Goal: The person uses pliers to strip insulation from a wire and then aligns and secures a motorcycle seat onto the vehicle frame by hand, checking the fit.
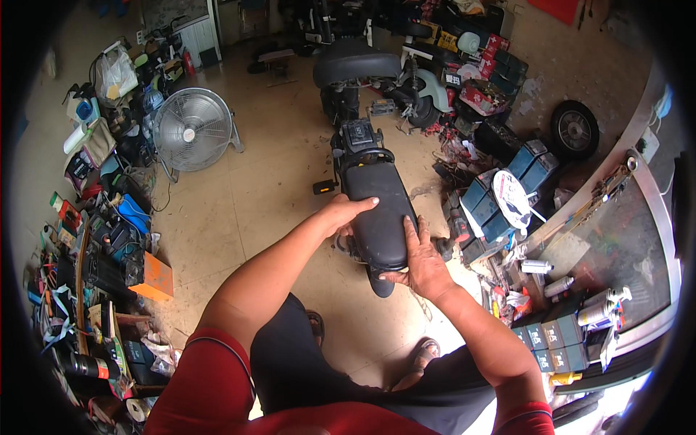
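Observation:
A long black padded seat (378, 210) sits on an electric scooter or moped in front of me. My left hand (344, 215) grips the seat's left edge, its thumb on top and its fingers curled down the side, partly hidden. Around the right rear corner is my right hand (426, 268). Its fingers reach onto the top at the right edge, and its thumb presses against the rear rim. Beyond the seat are a black grab bar (373, 154) and a second, wider black saddle (357, 70). Part of the rear wheel (382, 284) shows below the seat.
A round metal floor fan (190, 129) stands at left, beside piled tools and parts and an orange box (152, 277). Along the right lie batteries (475, 196), a white round lid (510, 197), spray cans (536, 267) and a loose tyre (574, 130). Another scooter (428, 94) stands farther back.

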Motion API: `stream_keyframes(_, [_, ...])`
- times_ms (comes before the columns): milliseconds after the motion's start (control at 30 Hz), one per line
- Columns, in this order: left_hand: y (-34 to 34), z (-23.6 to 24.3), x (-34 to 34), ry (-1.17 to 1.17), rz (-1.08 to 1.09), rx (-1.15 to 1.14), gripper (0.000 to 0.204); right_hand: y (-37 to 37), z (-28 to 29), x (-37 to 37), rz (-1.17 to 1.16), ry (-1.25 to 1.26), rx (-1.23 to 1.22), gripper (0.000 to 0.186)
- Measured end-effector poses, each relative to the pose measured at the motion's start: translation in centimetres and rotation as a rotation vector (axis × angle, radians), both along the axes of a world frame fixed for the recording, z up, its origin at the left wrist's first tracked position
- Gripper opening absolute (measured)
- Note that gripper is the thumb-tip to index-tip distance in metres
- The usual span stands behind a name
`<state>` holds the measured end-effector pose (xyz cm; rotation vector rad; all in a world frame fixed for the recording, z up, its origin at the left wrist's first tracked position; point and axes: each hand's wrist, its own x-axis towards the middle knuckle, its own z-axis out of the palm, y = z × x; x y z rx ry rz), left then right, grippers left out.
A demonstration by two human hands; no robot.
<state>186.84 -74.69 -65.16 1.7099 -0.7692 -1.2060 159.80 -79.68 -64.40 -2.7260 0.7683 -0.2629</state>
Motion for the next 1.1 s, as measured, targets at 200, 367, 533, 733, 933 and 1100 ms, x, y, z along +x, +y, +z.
stream_keyframes(200, [-0.21, -0.22, 0.12, -0.004, 0.005, 0.028, 0.057, 0.09, 0.26, -0.02, -0.005, 0.001, 0.019, 0.144])
stream_keyframes(367, [-0.18, -0.17, -0.09, 0.004, 0.008, 0.022, 0.057, 0.13, 0.32, -0.11, 0.003, -0.002, 0.005, 0.145])
stream_keyframes(533, [-0.29, -0.6, 0.17, 0.01, -0.003, 0.013, 0.056, -0.01, 0.08, -0.03, 0.009, -0.002, -0.009, 0.146])
stream_keyframes(733, [-0.37, -0.6, 0.23, 0.005, 0.002, 0.018, 0.055, -0.06, -0.01, -0.01, 0.009, -0.001, -0.014, 0.146])
stream_keyframes(933, [-0.33, -0.39, 0.06, 0.021, -0.007, 0.017, 0.052, -0.1, -0.12, -0.09, 0.013, -0.018, -0.001, 0.145])
stream_keyframes(1100, [-0.34, -0.52, 0.18, 0.019, -0.008, 0.012, 0.053, -0.05, -0.02, -0.06, 0.013, -0.019, -0.004, 0.145])
